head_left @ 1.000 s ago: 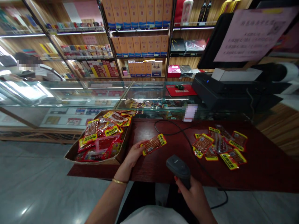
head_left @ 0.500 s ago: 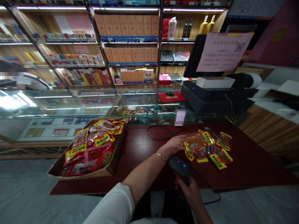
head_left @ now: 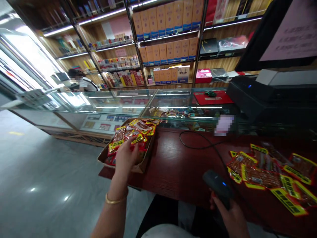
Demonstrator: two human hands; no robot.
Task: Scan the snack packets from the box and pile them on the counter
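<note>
My left hand [head_left: 126,153], with a gold bangle at the wrist, reaches over a cardboard box [head_left: 144,165] of red and yellow snack packets [head_left: 141,125]. Its fingers are stretched out and apart, and I see nothing held in them; whether the fingertips touch a packet I cannot tell. In my right hand [head_left: 229,208] is a dark barcode scanner [head_left: 218,183] with a blue light on top, held above the table's front edge. To the right of the scanner, several similar packets [head_left: 262,177] lie in an overlapping pile on the dark red table [head_left: 178,165].
A black cable [head_left: 195,147] loops across the table. Behind it run glass display counters [head_left: 173,94] with a red mouse pad [head_left: 213,99]. At right stands a monitor [head_left: 255,39]. A person [head_left: 84,82] is at the far left counter, before stocked shelves.
My left hand has left the packet pile on the right and moved left to the box. The view has turned left. The scanner stays in my right hand.
</note>
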